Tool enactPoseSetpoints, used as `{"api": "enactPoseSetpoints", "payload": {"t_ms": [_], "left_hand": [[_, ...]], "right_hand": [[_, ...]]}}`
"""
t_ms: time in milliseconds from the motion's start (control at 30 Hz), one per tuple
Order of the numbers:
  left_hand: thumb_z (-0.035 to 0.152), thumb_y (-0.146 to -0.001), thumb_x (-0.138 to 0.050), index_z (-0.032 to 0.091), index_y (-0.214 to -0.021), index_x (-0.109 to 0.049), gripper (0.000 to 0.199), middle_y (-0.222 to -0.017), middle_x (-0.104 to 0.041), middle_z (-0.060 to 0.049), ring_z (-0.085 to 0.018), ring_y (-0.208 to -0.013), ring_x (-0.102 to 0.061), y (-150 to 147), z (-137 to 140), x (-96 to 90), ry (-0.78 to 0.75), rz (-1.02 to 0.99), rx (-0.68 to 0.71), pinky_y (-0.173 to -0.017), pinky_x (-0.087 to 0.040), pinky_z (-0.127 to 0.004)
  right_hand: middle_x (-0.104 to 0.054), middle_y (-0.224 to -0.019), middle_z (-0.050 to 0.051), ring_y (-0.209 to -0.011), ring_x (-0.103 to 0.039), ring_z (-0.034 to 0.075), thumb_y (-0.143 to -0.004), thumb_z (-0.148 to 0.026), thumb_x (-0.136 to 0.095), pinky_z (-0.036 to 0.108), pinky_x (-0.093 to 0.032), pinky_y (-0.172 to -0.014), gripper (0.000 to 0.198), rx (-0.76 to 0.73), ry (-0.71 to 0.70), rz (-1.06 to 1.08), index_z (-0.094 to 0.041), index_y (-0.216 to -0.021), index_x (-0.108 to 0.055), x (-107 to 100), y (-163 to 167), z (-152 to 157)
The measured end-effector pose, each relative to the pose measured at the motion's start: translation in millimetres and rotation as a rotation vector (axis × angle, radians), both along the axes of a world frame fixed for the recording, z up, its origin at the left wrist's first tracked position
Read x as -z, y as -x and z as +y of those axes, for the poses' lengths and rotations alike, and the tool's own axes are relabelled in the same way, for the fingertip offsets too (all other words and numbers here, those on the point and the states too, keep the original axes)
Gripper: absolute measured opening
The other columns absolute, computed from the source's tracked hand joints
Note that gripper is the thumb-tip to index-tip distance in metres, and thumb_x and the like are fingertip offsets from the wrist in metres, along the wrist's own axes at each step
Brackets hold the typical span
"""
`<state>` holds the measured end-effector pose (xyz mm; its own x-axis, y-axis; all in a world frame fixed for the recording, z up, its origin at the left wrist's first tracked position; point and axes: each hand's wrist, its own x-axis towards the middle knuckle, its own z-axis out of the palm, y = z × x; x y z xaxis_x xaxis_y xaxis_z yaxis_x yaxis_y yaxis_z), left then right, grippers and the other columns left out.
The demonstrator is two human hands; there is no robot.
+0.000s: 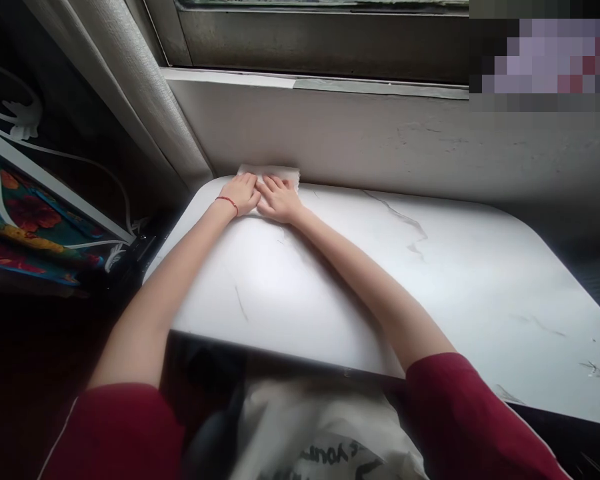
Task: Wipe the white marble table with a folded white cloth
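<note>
A white tissue [280, 172] with a jagged right edge lies at the far left rim of the white marbled table [330, 287], against the wall. My left hand [241, 193], with a red cord bracelet [227, 199] at the wrist, rests palm down on the left part of the tissue. Right beside it, my right hand [279, 198] presses on the tissue with its fingers spread, and the two hands touch. The fingers of both hands are laid over the tissue rather than wrapped round it. The part under my palms is hidden.
A wall [340, 140] with a window ledge [240, 79] borders the table's far side. To the left hang a pale curtain [125, 73] and a white metal frame [55, 180] with flowered cloth [35, 220]. A white printed bag or cloth [325, 427] sits below the near edge.
</note>
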<state>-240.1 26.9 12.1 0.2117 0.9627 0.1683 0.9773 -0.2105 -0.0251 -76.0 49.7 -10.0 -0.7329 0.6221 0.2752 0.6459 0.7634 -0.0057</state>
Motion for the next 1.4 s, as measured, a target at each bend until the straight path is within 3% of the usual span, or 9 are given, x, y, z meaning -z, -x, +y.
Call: {"api": "enactPoseSetpoints", "payload": {"t_ms": [200, 400, 633, 767, 900, 1000, 1133, 1400], "left_hand": [[0.02, -0.096, -0.033, 0.005, -0.129, -0.056, 0.043, -0.135, -0.06, -0.021, -0.029, -0.13, -0.055, 40, -24, -9.0, -0.002, 0.001, -0.067, -0.113, -0.04, -0.039], [0.024, -0.094, -0.034, 0.012, -0.122, -0.059, 0.039, -0.127, -0.065, -0.018, -0.032, -0.12, -0.061, 59, -75, -19.0, 0.022, 0.116, -0.179, -0.1, -0.049, -0.043], [0.022, -0.091, -0.035, 0.015, -0.114, -0.064, 0.039, -0.109, -0.069, -0.017, -0.035, -0.113, -0.065, 39, -185, -22.0, -0.025, 0.125, -0.284, -0.096, -0.052, -0.047], [0.021, -0.091, -0.034, 0.014, -0.128, -0.061, 0.046, -0.127, -0.066, -0.019, -0.035, -0.127, -0.06, 31, -248, -18.2, -0.066, 0.063, -0.264, -0.105, -0.051, -0.049], [0.021, -0.092, -0.036, 0.015, -0.14, -0.053, 0.051, -0.139, -0.061, -0.019, -0.033, -0.135, -0.055, 21, -282, -11.2, -0.07, 0.031, -0.18, -0.113, -0.047, -0.051], [0.021, -0.093, -0.037, 0.019, -0.145, -0.046, 0.053, -0.144, -0.058, -0.016, -0.031, -0.138, -0.053, 8, -285, -6.2, -0.074, -0.027, -0.119, -0.116, -0.045, -0.05], [0.022, -0.097, -0.034, 0.015, -0.148, -0.041, 0.053, -0.15, -0.052, -0.017, -0.028, -0.143, -0.047, -14, -269, -0.9, -0.066, -0.108, -0.021, -0.119, -0.042, -0.047], [0.027, -0.101, -0.03, 0.011, -0.144, -0.045, 0.049, -0.151, -0.051, -0.018, -0.028, -0.144, -0.045, -44, -192, 8.9, -0.058, -0.16, 0.026, -0.12, -0.038, -0.047]], "right_hand": [[-0.033, -0.163, 0.024, -0.149, -0.031, 0.037, -0.103, -0.043, -0.028, 0.056, -0.027, -0.114, 0.065, -0.019, 0.024, 0.01, -0.007, -0.157, -0.034, -1, 51, -18], [-0.035, -0.16, 0.028, -0.143, -0.035, 0.041, -0.101, -0.033, -0.029, 0.058, -0.028, -0.112, 0.061, -0.071, 0.038, 0.034, 0.0, -0.151, -0.036, -6, 80, -67], [-0.046, -0.149, 0.03, -0.129, -0.045, 0.042, -0.1, -0.037, -0.032, 0.057, -0.033, -0.105, 0.061, -0.288, 0.005, 0.043, 0.003, -0.145, -0.042, -14, 64, -150], [-0.051, -0.144, 0.032, -0.128, -0.046, 0.044, -0.1, -0.041, -0.037, 0.057, -0.037, -0.102, 0.064, -0.399, 0.008, 0.035, 0.007, -0.141, -0.047, -19, 53, -206], [-0.052, -0.143, 0.033, -0.129, -0.048, 0.045, -0.099, -0.042, -0.041, 0.054, -0.042, -0.098, 0.067, -0.426, -0.004, -0.066, 0.011, -0.139, -0.05, -28, 33, -243], [-0.059, -0.134, 0.032, -0.119, -0.056, 0.043, -0.1, -0.042, -0.042, 0.051, -0.045, -0.097, 0.063, -0.413, -0.034, -0.132, 0.011, -0.133, -0.056, -35, 13, -249], [-0.066, -0.12, 0.03, -0.103, -0.063, 0.038, -0.101, -0.035, -0.039, 0.049, -0.046, -0.096, 0.055, -0.404, -0.077, -0.132, 0.009, -0.126, -0.06, -39, -14, -238], [-0.056, -0.137, 0.038, -0.124, -0.056, 0.043, -0.099, -0.024, -0.036, 0.057, -0.042, -0.103, 0.054, -0.113, -0.056, -0.078, 0.015, -0.136, -0.047, -23, -37, -192]]}}
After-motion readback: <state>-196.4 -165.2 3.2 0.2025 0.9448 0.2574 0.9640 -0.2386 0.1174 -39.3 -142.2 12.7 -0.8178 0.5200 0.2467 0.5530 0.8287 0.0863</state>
